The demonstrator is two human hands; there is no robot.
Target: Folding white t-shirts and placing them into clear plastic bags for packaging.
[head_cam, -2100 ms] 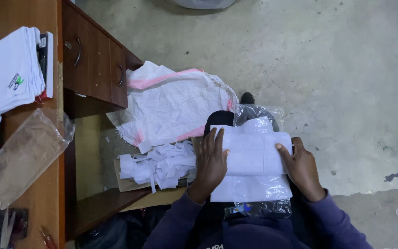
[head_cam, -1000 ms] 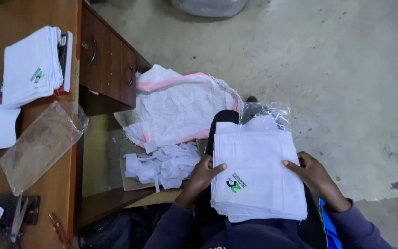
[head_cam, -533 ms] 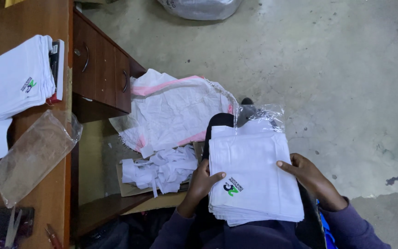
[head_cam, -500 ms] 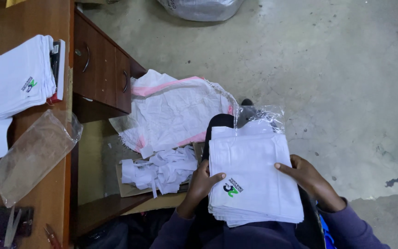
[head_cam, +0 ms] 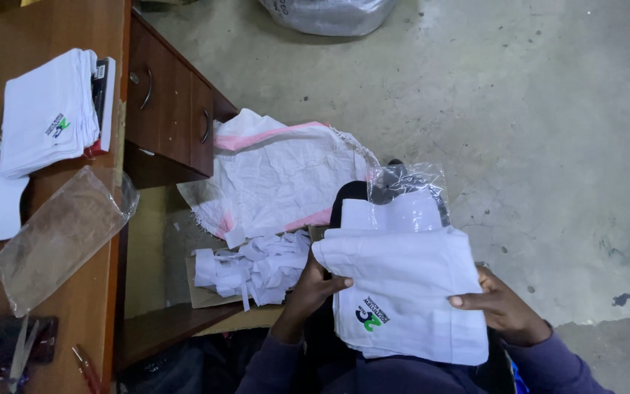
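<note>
Change noted: against the view two seconds back, the folded white garment (head_cam: 402, 292) on the lap now lies logo side up, its small green and dark print facing the camera, and against half a second back it sits tipped more toward the left. The bundle has been turned over and both hands have shifted to its side edges; the fold looks finished, a judgement only.

Left to right:
- Wooden desk (head_cam: 9, 44) at far left carries a stack of folded white garments (head_cam: 49, 109) with the same print, and nearer the camera an empty clear plastic sleeve (head_cam: 63, 237). Scissors (head_cam: 20, 354) lie near the bottom edge.
- Desk drawers (head_cam: 173, 117) face the concrete floor (head_cam: 534, 131).
- A white woven sack with a pink stripe (head_cam: 278, 175) lies on the floor, with a heap of white paper strips (head_cam: 249, 266) on cardboard just beside it.
- Left hand (head_cam: 319, 281): fingers curled around the garment's left edge, thumb on top.
- Clear plastic bag (head_cam: 410, 182) lies under the garment's far end, over the knees.
- Right hand (head_cam: 497, 306): clasping the right edge, fingers on top.

In the way: the sack and strips crowd the space between lap and desk.
</note>
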